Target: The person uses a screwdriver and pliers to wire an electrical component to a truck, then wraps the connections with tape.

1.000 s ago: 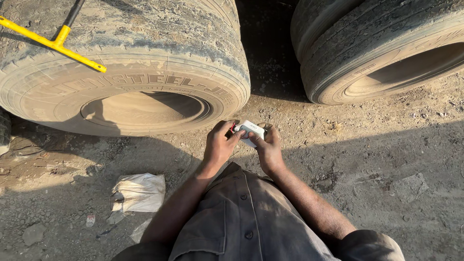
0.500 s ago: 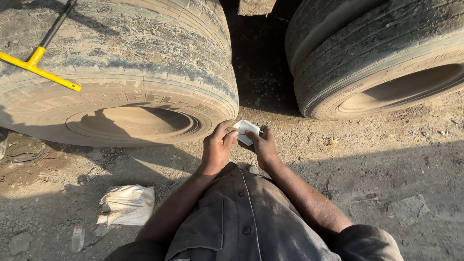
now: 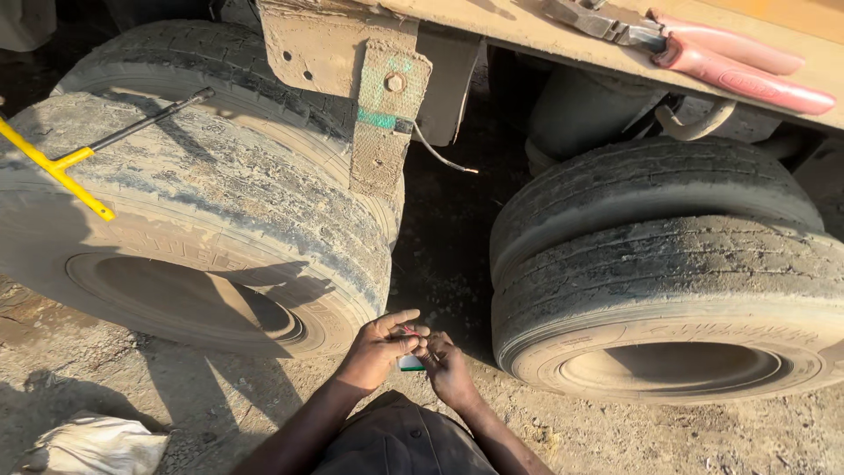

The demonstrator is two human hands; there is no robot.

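Observation:
Both my hands meet low in the head view, in the gap between two big truck tyres. My left hand [image 3: 380,345] and my right hand [image 3: 448,369] together pinch a small white packet with a green edge [image 3: 410,361]. A thin reddish piece shows at my left fingertips; what it is I cannot tell. The packet is mostly hidden by my fingers.
A worn tyre [image 3: 193,220] stands at left with a yellow wrench [image 3: 57,167] on top. Another tyre [image 3: 677,290] stands at right. Pink-handled pliers [image 3: 703,53] lie on the truck frame above. A mud flap [image 3: 384,114] hangs between. A white rag [image 3: 92,444] lies on dirt.
The view has tilted upward, now showing the truck frame, mud flap and pliers. My hands stay together on the packet, lower in view, fingers working more tightly over it.

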